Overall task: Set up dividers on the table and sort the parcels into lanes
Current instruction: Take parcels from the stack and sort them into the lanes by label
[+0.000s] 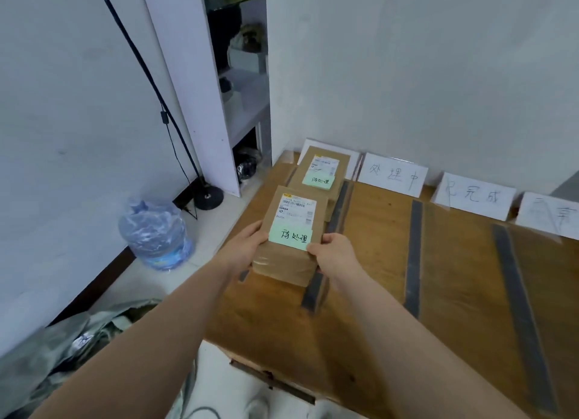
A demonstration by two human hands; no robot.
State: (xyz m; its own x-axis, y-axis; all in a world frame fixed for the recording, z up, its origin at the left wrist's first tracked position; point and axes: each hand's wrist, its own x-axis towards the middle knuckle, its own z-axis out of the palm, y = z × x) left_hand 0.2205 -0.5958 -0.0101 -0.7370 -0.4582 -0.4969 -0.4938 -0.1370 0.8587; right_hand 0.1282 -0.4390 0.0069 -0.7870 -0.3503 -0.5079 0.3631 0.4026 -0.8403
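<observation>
**Second parcel for the left lane**

My left hand (247,246) grips one side and my right hand (335,252) the other of a brown cardboard parcel with a green sticky note (291,240). It's in the leftmost lane of the wooden table (369,293), just in front of a matching brown parcel (322,171). The dividers look done: three dark tape strips (413,255). The lanes to the right hold no parcels. Both notes read 待处理. The white paper signs (393,174) read 处理中, then 已完成; the last is cut off.

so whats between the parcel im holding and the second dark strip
Head view: the first dark strip beside the held parcel, then bare tabletop up to the second strip.
</observation>
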